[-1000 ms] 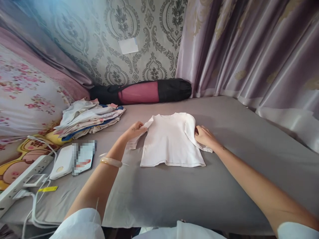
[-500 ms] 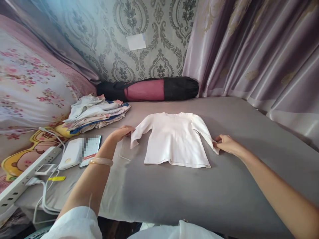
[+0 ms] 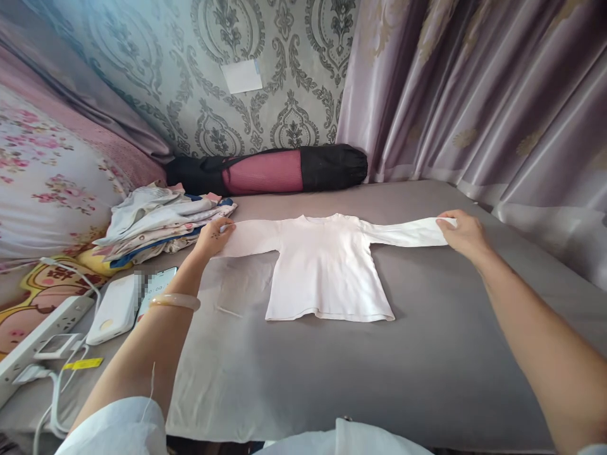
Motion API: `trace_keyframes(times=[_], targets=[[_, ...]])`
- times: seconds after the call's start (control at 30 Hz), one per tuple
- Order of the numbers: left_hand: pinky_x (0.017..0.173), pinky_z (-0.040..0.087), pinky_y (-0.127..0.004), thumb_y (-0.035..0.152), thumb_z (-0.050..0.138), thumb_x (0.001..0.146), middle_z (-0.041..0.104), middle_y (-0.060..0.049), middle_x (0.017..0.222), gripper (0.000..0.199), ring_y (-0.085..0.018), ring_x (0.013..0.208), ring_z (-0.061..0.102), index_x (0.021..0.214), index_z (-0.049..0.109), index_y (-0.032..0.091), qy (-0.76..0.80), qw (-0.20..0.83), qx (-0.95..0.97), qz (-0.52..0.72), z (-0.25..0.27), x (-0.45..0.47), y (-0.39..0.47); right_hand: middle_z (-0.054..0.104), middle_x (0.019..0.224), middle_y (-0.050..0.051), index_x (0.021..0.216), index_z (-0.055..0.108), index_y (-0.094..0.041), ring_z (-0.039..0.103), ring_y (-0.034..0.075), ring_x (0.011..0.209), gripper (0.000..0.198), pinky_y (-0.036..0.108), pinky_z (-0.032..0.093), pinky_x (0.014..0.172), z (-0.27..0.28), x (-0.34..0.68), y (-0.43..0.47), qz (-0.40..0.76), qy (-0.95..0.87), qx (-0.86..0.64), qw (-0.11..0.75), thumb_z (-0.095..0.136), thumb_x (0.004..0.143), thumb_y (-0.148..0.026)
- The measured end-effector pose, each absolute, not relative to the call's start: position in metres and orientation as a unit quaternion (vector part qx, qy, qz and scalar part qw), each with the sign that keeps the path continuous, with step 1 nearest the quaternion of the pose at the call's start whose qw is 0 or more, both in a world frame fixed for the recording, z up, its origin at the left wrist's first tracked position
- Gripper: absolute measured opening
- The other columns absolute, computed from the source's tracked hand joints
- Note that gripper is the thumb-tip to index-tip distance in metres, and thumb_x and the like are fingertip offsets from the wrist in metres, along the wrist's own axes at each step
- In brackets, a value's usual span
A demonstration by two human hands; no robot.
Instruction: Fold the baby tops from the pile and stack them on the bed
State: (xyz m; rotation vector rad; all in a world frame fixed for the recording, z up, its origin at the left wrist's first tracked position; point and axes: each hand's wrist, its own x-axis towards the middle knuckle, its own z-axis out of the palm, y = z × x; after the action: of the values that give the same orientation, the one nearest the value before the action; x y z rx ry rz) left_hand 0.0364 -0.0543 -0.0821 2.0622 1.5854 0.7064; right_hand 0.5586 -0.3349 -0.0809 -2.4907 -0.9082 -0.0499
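A small white long-sleeved shirt [image 3: 327,268] lies flat on the grey sheet [image 3: 360,379], its neckline toward the wall and its hem toward me. Both sleeves are stretched straight out to the sides. My left hand [image 3: 215,237] pinches the cuff of the sleeve on the left, with a pale bangle [image 3: 174,301] on that forearm. At the opposite end, my right hand [image 3: 465,232] grips the other cuff between thumb and fingers.
Folded clothes [image 3: 156,221] are piled at the left, beyond my left hand. Nearer lie a phone [image 3: 159,284], a white power bank [image 3: 112,308] and a power strip [image 3: 45,332] with cables. A black and pink rolled bag [image 3: 265,170] rests along the wall.
Both hands have moved outward and away from me, pulling the sleeves from hanging downward to straight out sideways. The view has shifted slightly to the right.
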Motion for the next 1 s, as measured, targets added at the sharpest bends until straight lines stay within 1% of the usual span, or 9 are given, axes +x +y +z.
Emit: trace_keyframes(times=[0.1, 0.2, 0.37, 0.47, 0.57, 0.67, 0.77, 0.9, 1.0], targets=[[0.081, 0.047, -0.035, 0.036, 0.047, 0.091, 0.063, -0.010, 0.103, 0.034, -0.028, 0.097, 0.060, 0.112, 0.068, 0.020, 0.582, 0.072, 0.791, 0.174, -0.084, 0.037, -0.045, 0.070, 0.109, 0.016, 0.121, 0.064, -0.019, 0.058, 0.022, 0.088, 0.030, 0.030, 0.036, 0.076, -0.096, 0.567, -0.336, -0.064, -0.374, -0.904, 0.195, 0.047, 0.098, -0.027], [0.084, 0.048, -0.039, 0.036, 0.038, 0.096, 0.058, -0.016, 0.122, 0.039, -0.032, 0.106, 0.061, 0.122, 0.064, 0.021, 0.585, 0.019, 0.803, 0.112, -0.089, 0.040, -0.042, 0.065, 0.125, 0.016, 0.129, 0.059, -0.021, 0.059, 0.023, 0.096, 0.034, 0.032, 0.034, 0.076, -0.114, 0.571, -0.339, -0.079, -0.404, -0.897, 0.160, 0.041, 0.101, -0.028], [0.090, 0.045, -0.044, 0.031, 0.032, 0.098, 0.058, -0.018, 0.121, 0.041, -0.033, 0.110, 0.060, 0.121, 0.063, 0.018, 0.588, -0.040, 0.807, 0.037, -0.102, 0.047, -0.043, 0.060, 0.130, 0.018, 0.132, 0.057, -0.021, 0.058, 0.024, 0.098, 0.037, 0.035, 0.030, 0.072, -0.133, 0.568, -0.342, -0.030, -0.385, -0.916, 0.104, 0.036, 0.103, -0.030], [0.098, 0.039, -0.049, 0.028, 0.039, 0.095, 0.054, -0.020, 0.130, 0.040, -0.036, 0.121, 0.052, 0.125, 0.061, 0.017, 0.583, -0.093, 0.806, 0.052, -0.107, 0.051, -0.049, 0.059, 0.129, 0.021, 0.134, 0.056, -0.017, 0.056, 0.026, 0.103, 0.040, 0.036, 0.029, 0.071, -0.131, 0.560, -0.345, 0.000, -0.353, -0.929, 0.110, 0.037, 0.102, -0.031], [0.099, 0.037, -0.050, 0.030, 0.046, 0.092, 0.050, -0.022, 0.136, 0.041, -0.039, 0.126, 0.045, 0.128, 0.059, 0.015, 0.589, -0.124, 0.793, 0.094, -0.104, 0.054, -0.067, 0.054, 0.132, 0.027, 0.139, 0.051, -0.010, 0.053, 0.029, 0.112, 0.046, 0.037, 0.029, 0.072, -0.121, 0.547, -0.351, -0.068, -0.335, -0.931, 0.129, 0.041, 0.100, -0.032], [0.097, 0.038, -0.050, 0.036, 0.045, 0.093, 0.061, -0.019, 0.125, 0.036, -0.038, 0.121, 0.049, 0.115, 0.067, 0.017, 0.605, -0.069, 0.789, 0.078, -0.095, 0.056, -0.095, 0.061, 0.121, 0.025, 0.127, 0.060, -0.011, 0.057, 0.028, 0.105, 0.040, 0.036, 0.030, 0.069, -0.111, 0.528, -0.358, -0.097, -0.337, -0.926, 0.141, 0.041, 0.098, -0.032], [0.098, 0.038, -0.048, 0.043, 0.047, 0.091, 0.070, -0.013, 0.112, 0.035, -0.036, 0.117, 0.053, 0.093, 0.073, 0.020, 0.611, 0.039, 0.791, 0.016, -0.090, 0.059, -0.127, 0.070, 0.090, 0.013, 0.097, 0.071, -0.017, 0.061, 0.023, 0.082, 0.029, 0.031, 0.033, 0.064, -0.108, 0.500, -0.364, 0.025, -0.401, -0.904, 0.144, 0.047, 0.093, -0.034], [0.092, 0.041, -0.040, 0.049, 0.049, 0.088, 0.073, -0.008, 0.101, 0.038, -0.032, 0.107, 0.059, 0.083, 0.075, 0.022, 0.595, 0.147, 0.790, -0.026, -0.091, 0.067, -0.166, 0.065, 0.066, 0.003, 0.074, 0.068, -0.019, 0.058, 0.018, 0.064, 0.033, 0.026, 0.036, 0.059, -0.115, 0.455, -0.370, 0.191, -0.478, -0.843, 0.159, 0.048, 0.088, -0.041], [0.086, 0.042, -0.036, 0.049, 0.052, 0.086, 0.073, -0.008, 0.096, 0.036, -0.030, 0.102, 0.061, 0.078, 0.074, 0.022, 0.590, 0.169, 0.789, -0.036, -0.096, 0.074, -0.190, 0.056, 0.055, 0.000, 0.061, 0.059, -0.020, 0.051, 0.015, 0.057, 0.037, 0.025, 0.032, 0.055, -0.121, 0.426, -0.373, 0.212, -0.501, -0.826, 0.149, 0.047, 0.085, -0.046]])
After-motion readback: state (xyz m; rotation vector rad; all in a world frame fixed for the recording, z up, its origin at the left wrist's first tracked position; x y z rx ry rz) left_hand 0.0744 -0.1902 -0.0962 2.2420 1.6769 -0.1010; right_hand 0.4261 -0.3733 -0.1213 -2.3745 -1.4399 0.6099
